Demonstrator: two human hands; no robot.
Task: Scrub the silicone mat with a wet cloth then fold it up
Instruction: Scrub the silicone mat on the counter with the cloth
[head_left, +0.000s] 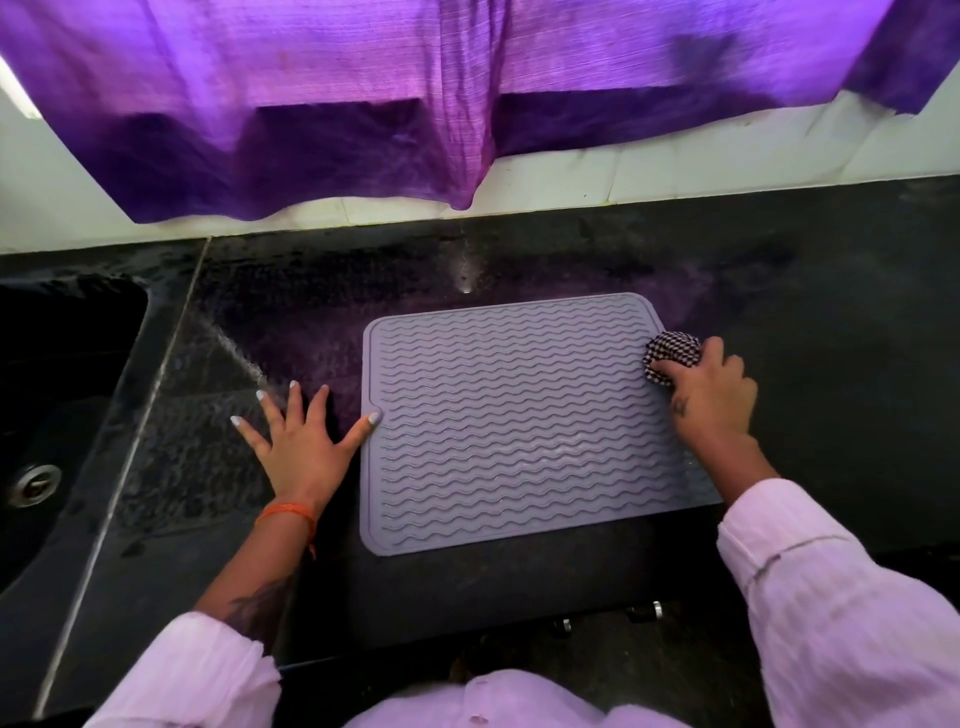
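Countertop (779, 291) (dark, speckled), mat (519, 415), purple curtain (415, 104)

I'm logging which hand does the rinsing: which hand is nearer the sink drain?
Left. The left hand lies flat on the counter between the sink drain and the mat; the right hand grips the cloth at the mat's far right edge.

Grey wavy-ribbed mat (519, 426), black-and-white checked cloth (672, 353)

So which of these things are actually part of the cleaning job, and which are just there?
Part of the job:
mat, flat on the counter
checked cloth, bunched in the right hand
left hand, thumb touching the mat's edge

Just there:
sink
drain
purple curtain
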